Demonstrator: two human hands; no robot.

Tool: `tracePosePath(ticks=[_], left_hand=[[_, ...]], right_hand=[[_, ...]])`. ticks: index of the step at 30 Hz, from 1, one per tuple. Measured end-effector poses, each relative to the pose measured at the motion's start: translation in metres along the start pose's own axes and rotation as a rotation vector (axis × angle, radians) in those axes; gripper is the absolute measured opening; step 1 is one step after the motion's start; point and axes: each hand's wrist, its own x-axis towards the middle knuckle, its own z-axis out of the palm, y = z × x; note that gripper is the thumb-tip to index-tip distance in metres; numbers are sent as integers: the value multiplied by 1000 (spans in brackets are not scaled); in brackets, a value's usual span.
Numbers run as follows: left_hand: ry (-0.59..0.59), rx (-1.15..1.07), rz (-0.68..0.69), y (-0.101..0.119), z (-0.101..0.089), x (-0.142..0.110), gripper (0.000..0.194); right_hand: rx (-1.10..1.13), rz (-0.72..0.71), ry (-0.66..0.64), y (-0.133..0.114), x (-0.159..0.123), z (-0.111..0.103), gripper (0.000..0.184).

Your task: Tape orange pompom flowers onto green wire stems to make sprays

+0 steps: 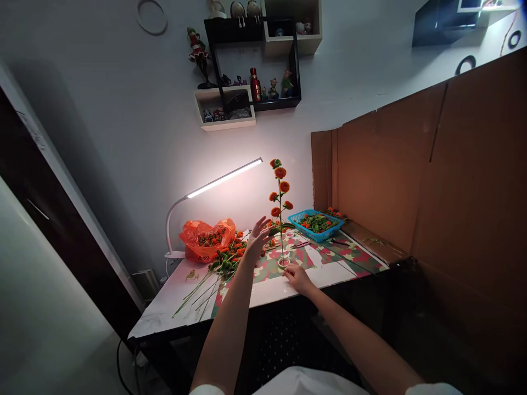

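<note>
An artificial flower stem [280, 189] with several orange blooms stands upright in front of me, its lower end at a small roll of tape [284, 262] on the table. My left hand [258, 238] is raised just left of the stem's green leaves, fingers apart, with nothing seen in it. Low at the front, my right hand [299, 278] has its fingers closed at the near edge of the roll. Left of my left forearm lies a pile of loose orange flowers and green stems [226, 263].
An orange plastic bag [201, 241] of flowers sits at the back left beside a lit desk lamp [224, 178]. A blue basket [317, 236] holds more stems at the back right. Tall cardboard [379, 164] walls the right side. Shelves [251, 104] hang above.
</note>
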Motion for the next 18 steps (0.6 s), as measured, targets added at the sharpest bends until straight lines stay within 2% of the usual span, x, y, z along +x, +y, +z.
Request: tracePosePath(ticks=[3,6,11,18], left_hand=[[1,35,-36,5,9,11,43],[52,50,-73,0,16,21,42],[143,43,-107,-6,14,34,40],[75,-8,-103,-3,13,38,37]], right_hand=[[-9,0,1,-1,-1,0,25],[-20,-3,-5,-1,-1,1,25],[-29,11,-20,-3,-1,2,24],[-33,30,-56,-4,-1,1,24]])
